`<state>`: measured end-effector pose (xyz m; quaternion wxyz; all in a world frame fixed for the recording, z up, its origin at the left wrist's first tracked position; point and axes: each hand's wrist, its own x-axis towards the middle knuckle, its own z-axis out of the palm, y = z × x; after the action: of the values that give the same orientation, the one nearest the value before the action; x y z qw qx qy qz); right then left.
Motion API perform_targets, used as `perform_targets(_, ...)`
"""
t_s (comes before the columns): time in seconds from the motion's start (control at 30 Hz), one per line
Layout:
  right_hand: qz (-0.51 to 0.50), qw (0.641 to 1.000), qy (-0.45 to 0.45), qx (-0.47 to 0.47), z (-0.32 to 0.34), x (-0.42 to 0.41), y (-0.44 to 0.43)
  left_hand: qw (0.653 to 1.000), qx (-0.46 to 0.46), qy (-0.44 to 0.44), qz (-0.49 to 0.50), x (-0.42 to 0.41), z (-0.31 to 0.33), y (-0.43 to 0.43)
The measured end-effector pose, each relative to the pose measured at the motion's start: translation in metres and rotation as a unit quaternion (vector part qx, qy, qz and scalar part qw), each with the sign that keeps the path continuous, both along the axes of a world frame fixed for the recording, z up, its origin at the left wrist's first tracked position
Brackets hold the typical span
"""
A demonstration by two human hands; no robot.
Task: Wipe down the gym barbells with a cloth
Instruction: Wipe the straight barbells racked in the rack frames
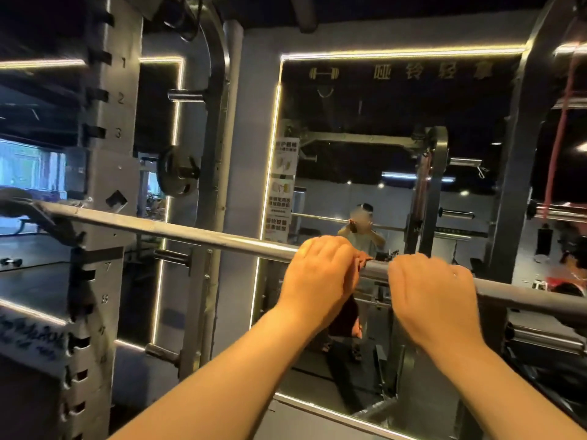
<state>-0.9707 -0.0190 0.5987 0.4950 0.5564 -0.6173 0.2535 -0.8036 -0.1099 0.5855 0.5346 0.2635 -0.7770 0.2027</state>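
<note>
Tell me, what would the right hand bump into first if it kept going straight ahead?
The barbell: the right hand is curled over it. Past that, probably the mirror, though how far off it is looks unclear.

Bar [190, 231]: bare metal, smooth, dull satin sheen; rack post [108, 160]: grey painted metal, matt, scuffed; weight plate [178, 174]: black, matt; mirror [397, 115]: glossy glass; cloth [344, 312]: dark, limp fabric.

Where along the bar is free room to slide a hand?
The barbell is bare from the rack upright to the left hand, and beyond the right hand. Crowded: the short gap between the hands, where the cloth sits.
</note>
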Motion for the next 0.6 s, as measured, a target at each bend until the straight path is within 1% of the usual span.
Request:
perform_targets(0.07, 0.002, 1.0, 0.024, 0.0, 0.0, -0.003, 0.002, 0.999, 0.017, 0.032, 0.013, 0.031, 0.0, -0.017)
perform_targets(0.17, -0.046, 0.997, 0.052, 0.029, 0.006, 0.007, 0.001, 0.988, 0.048, 0.136, 0.062, 0.065, 0.002, -0.035)
perform_targets(0.23, -0.065, 0.992, 0.084, 0.073, 0.01, 0.027, -0.007, 0.974, 0.086, 0.187, 0.097, 0.057, 0.009, -0.029)
perform_targets(0.27, -0.065, 0.99, 0.086, 0.096, 0.011, 0.038, -0.013, 0.969, 0.102, 0.194, 0.111, 0.047, 0.011, -0.024)
perform_targets(0.33, -0.069, 0.989, 0.07, 0.109, 0.014, 0.055, -0.023, 0.977, 0.081, 0.157, 0.115, 0.027, 0.009, -0.011)
perform_targets(0.37, -0.076, 0.99, 0.062, 0.102, 0.014, 0.059, -0.027, 0.986, 0.054, 0.126, 0.09, 0.022, 0.004, -0.009)
perform_targets(0.43, -0.073, 0.992, 0.051, 0.092, 0.012, 0.059, -0.032, 0.998, 0.001, 0.063, 0.026, 0.036, -0.006, -0.018)
perform_targets(0.5, -0.037, 0.994, 0.065, 0.078, 0.008, 0.055, -0.032, 0.999, -0.025, 0.025, 0.016, 0.064, -0.014, -0.033)
perform_targets(0.53, -0.019, 0.995, 0.067, 0.068, 0.008, 0.054, -0.031, 0.999, -0.014, 0.033, 0.02, 0.077, -0.016, -0.039)
perform_targets(0.6, -0.002, 0.996, 0.065, 0.066, 0.012, 0.057, -0.029, 0.995, 0.018, 0.09, 0.047, 0.099, -0.017, -0.049)
